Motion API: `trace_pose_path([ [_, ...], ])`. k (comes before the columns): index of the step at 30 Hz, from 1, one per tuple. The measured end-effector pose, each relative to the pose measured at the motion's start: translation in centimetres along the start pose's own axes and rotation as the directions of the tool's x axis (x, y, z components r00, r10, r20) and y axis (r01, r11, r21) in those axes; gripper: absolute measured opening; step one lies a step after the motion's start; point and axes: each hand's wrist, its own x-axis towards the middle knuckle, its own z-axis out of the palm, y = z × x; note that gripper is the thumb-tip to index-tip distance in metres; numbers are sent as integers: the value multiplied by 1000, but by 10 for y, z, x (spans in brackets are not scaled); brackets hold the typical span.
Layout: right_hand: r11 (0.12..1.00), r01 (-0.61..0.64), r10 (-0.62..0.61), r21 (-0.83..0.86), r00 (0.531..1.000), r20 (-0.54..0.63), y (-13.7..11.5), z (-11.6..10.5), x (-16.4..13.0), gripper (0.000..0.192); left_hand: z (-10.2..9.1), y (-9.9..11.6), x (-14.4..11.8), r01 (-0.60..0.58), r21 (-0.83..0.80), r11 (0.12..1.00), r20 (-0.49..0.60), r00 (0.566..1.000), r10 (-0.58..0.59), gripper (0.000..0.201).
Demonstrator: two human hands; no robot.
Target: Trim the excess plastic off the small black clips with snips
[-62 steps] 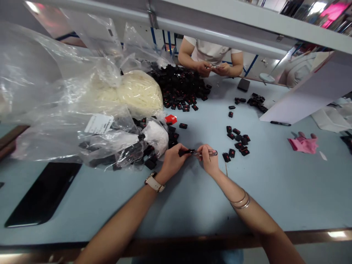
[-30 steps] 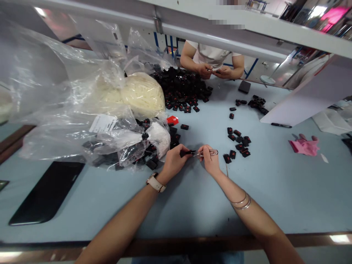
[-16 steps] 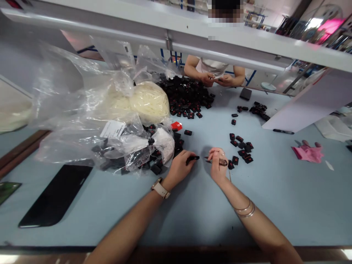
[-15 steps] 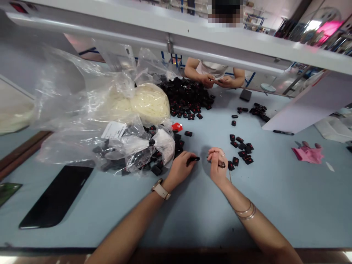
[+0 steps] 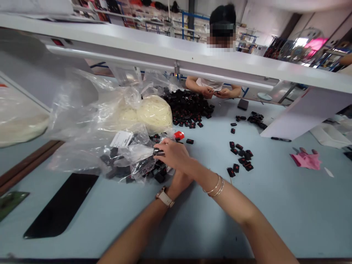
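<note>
My right hand [image 5: 176, 154] reaches across to the left, over the edge of a clear plastic bag [image 5: 82, 157] and the small black pieces [image 5: 159, 176] beside it. Its fingers are bent around a small dark, shiny thing [image 5: 158, 151] whose kind I cannot make out. Beneath the right wrist lies my left hand [image 5: 181, 180], its fingers covered by the right hand and forearm, so its grip does not show. Close by are a red piece [image 5: 179, 135] and one loose black piece [image 5: 189, 141]. A white label [image 5: 121, 139] sits on the bag.
A heap of black pieces [image 5: 189, 106] lies before a co-worker's hands [image 5: 217, 92]. A smaller group [image 5: 242, 157] is to the right, with a pink glove [image 5: 306, 158] and a black pen [image 5: 281, 139]. A white shelf [image 5: 192, 62] spans overhead; a black panel [image 5: 60, 205] lies left.
My right hand has swung left, crossing over my left hand to the bag's edge. The black piece seen in my left fingers is now out of sight. The view has tilted up slightly.
</note>
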Motion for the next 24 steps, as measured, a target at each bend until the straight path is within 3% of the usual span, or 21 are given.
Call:
trace_pose_path([
  [4,999,8,-7,-31,1000,30,-2,6,15,9,-5,8,-1,-50,-11,999,-3,999,50,19],
  [7,975,-71,101,212,986,-136,11,-5,16,4,-6,16,-3,-83,-4,997,-22,996,83,15],
  [9,945,-95,164,313,965,-203,24,-18,13,20,-7,22,-4,-148,-6,989,-37,988,147,14],
  [12,663,-179,459,727,864,-206,42,-37,3,33,-13,35,-6,-344,12,939,-106,933,344,12],
  [14,482,-166,558,860,815,-155,52,-48,-6,37,-20,44,-6,-447,58,893,-138,882,450,10],
  [16,396,-149,571,906,812,-115,59,-57,-17,39,-28,52,-5,-527,91,845,-176,827,534,9],
  [19,372,-148,553,917,828,-91,65,-65,-36,46,-42,62,-4,-576,121,808,-265,766,586,8],
  [21,388,-150,544,909,833,-95,66,-68,-47,47,-51,66,-2,-530,115,840,-356,767,533,9],
  [24,416,-152,542,896,833,-110,66,-71,-60,48,-65,68,7,-345,102,933,-472,809,350,12],
])
